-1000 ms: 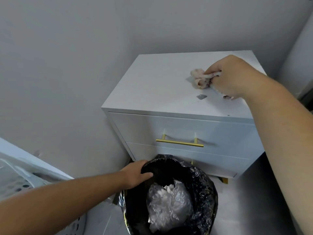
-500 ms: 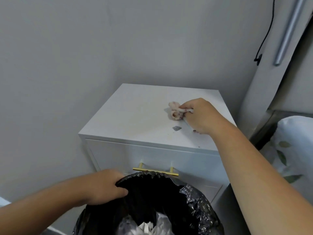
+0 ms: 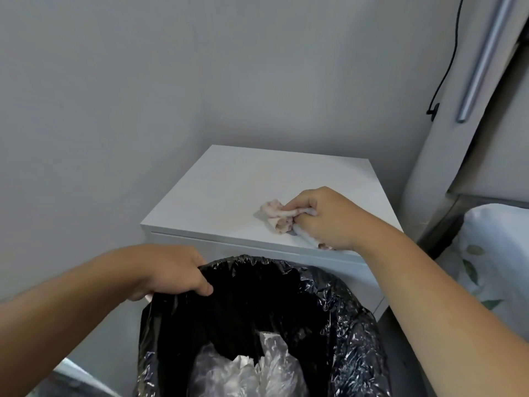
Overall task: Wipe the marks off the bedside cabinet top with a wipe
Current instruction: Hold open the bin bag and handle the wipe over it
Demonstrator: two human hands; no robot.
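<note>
The white bedside cabinet (image 3: pixel 229 190) stands against the grey wall. My right hand (image 3: pixel 329 219) rests on its top near the front right edge, shut on a crumpled, pink-stained wipe (image 3: pixel 276 216) that sticks out to the left of my fingers and touches the surface. My left hand (image 3: pixel 171 272) grips the rim of a black-lined bin (image 3: pixel 343 310) held just in front of the cabinet, below its top edge. The small grey mark seen earlier is hidden under the wipe or my hand.
The bin holds crumpled clear plastic and white paper (image 3: pixel 252 368). A bed with a leaf-patterned pillow (image 3: pixel 492 253) lies to the right. A black cable (image 3: pixel 446 67) and a metal bar (image 3: pixel 483 58) hang on the right wall.
The bin has been lifted up to the cabinet's front, now hiding the drawer handle. My right hand slid the wipe toward the front edge, covering the grey mark. The view tilted upward.
</note>
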